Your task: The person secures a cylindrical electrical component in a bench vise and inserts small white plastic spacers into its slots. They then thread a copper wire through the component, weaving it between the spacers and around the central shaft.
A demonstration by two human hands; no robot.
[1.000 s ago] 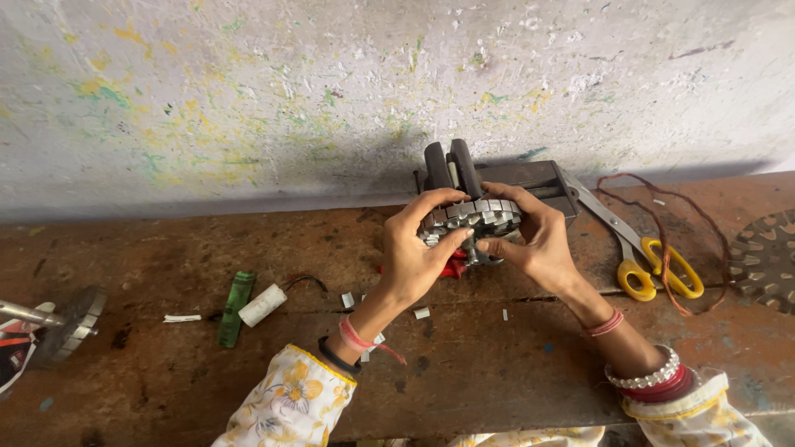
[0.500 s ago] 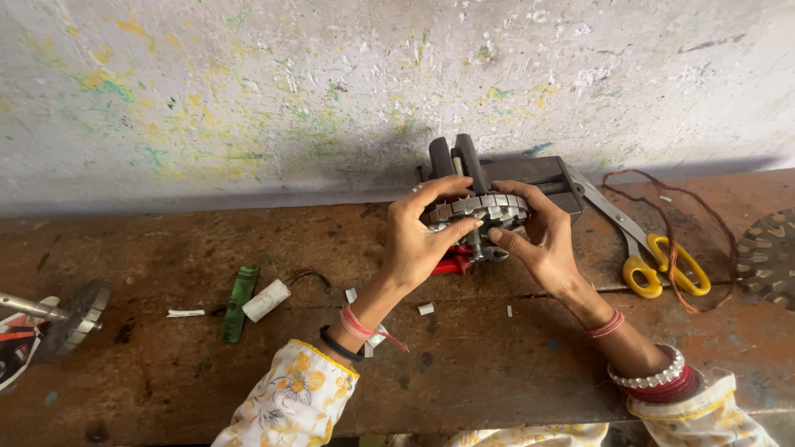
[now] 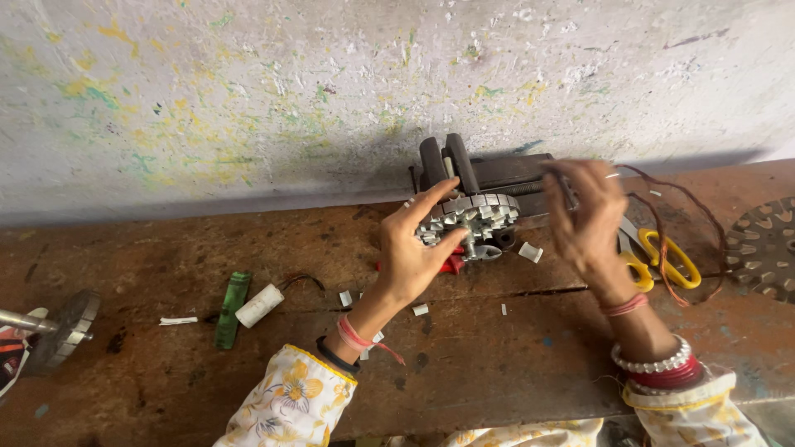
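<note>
Only left hand [image 3: 411, 257] on toothed metal core [image 3: 469, 220]

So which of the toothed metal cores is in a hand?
The slotted core near the wall, gripped by the left hand; the flat disc at far right lies untouched.

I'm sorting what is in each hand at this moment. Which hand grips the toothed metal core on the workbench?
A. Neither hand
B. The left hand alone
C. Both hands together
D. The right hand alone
B. The left hand has thumb and fingers around the toothed metal core, while the right hand is lifted off to the side, clear of it, blurred, near the yellow-handled scissors.
</note>
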